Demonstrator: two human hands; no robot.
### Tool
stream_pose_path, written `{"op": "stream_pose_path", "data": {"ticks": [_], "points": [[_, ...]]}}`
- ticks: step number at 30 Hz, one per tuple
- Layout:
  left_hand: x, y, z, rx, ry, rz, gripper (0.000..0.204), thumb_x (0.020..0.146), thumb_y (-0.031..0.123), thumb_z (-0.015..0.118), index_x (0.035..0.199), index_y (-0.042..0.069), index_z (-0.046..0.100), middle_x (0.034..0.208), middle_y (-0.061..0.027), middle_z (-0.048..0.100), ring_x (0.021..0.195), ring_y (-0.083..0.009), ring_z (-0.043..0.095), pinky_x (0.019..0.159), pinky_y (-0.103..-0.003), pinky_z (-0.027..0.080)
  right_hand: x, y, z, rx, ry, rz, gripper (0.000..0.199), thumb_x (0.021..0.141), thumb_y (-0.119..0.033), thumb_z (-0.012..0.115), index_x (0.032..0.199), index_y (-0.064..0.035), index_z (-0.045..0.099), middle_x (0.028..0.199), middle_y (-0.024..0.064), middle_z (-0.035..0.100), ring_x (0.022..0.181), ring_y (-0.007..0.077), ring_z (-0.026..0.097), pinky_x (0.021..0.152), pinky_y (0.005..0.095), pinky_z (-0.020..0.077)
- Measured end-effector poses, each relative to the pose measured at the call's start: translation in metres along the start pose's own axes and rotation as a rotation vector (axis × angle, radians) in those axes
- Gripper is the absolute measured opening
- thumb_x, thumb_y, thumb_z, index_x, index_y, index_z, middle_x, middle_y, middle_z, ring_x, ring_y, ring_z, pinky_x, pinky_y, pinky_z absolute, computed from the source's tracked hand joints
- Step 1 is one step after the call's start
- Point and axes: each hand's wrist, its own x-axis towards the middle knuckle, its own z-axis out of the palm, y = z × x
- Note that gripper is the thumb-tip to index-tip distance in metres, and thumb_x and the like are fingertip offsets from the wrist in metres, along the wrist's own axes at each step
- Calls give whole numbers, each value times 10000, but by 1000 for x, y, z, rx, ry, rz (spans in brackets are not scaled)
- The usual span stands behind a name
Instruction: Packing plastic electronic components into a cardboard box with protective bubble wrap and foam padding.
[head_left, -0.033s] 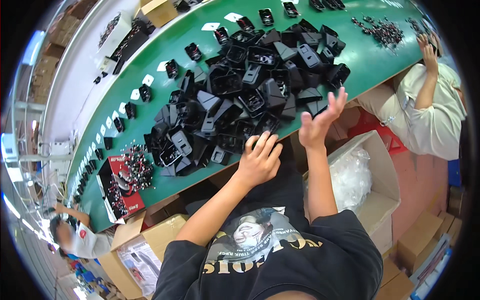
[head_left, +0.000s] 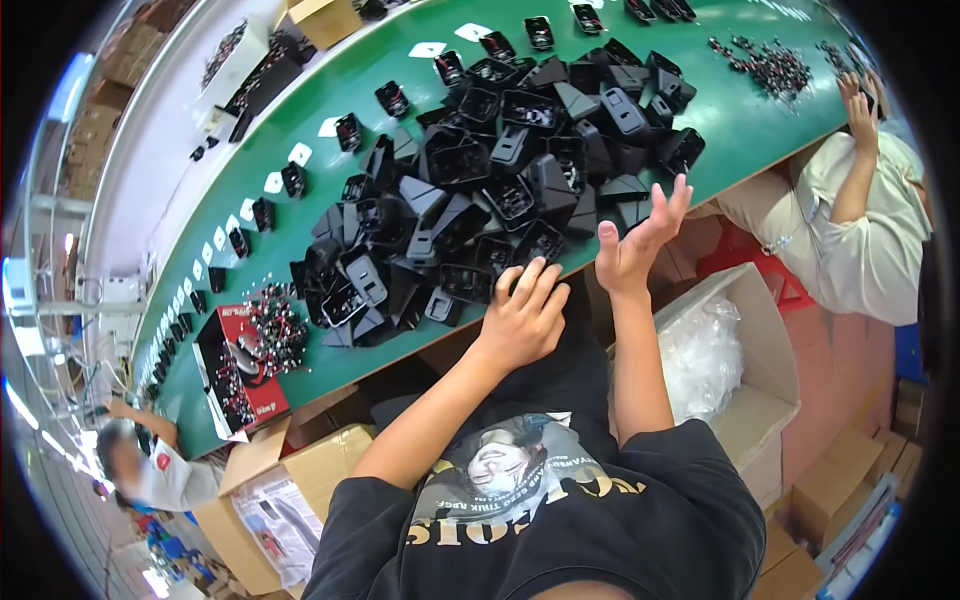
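A large heap of black plastic housings (head_left: 455,160), some hollow side up, covers the middle of the green table. My left hand (head_left: 525,312) rests at the table's near edge, just below the heap. Its fingers are bent and slightly apart, and no held item shows; the undersides of the fingers are hidden. To its right, my right hand (head_left: 640,245) is raised over the table edge with the palm turned up and fingers spread. It is open and holds nothing, close to the housings at the heap's right end.
Housings with wires and white cards (head_left: 300,154) line the far edge of the green table (head_left: 340,365). A red box (head_left: 262,400) with small wired parts stands left; more parts (head_left: 775,70) lie right. Cartons (head_left: 760,400) flank me. One person (head_left: 850,190) sits right, another (head_left: 165,475) left.
The table and heap sit slightly farther right in the picture, as the view has shifted a little. Both hands keep nearly the same pose.
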Motion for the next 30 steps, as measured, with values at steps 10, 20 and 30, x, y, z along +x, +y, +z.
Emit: {"op": "stream_pose_path", "data": {"ticks": [10,20,30], "points": [[-19,-5,-3,8,24,3,262,789,154,633,1045,97,644,1320,-95,582,1196,-246,511,1007,-390,329,-5,-4,-3,5,-28,-66,704,917,-448,620,1450,-63,368,1586,233,275,1470,472,210,1177,560,198],[-44,-18,-23,-51,114,61,223,808,170,640,1024,113,652,1327,-70,586,1158,-212,513,975,-368,319,155,-115,87,48,-665,-518,177,814,-163,698,976,-96,684,1056,43,692,1080,282,587,958,387,449],[-45,-30,-9,-75,272,120,193,894,192,597,1068,124,643,1358,-71,573,1193,-182,493,929,-343,324,198,-68,227,-519,-1454,-418,226,802,-212,738,990,-93,701,981,92,678,927,298,625,852,389,518]]}}
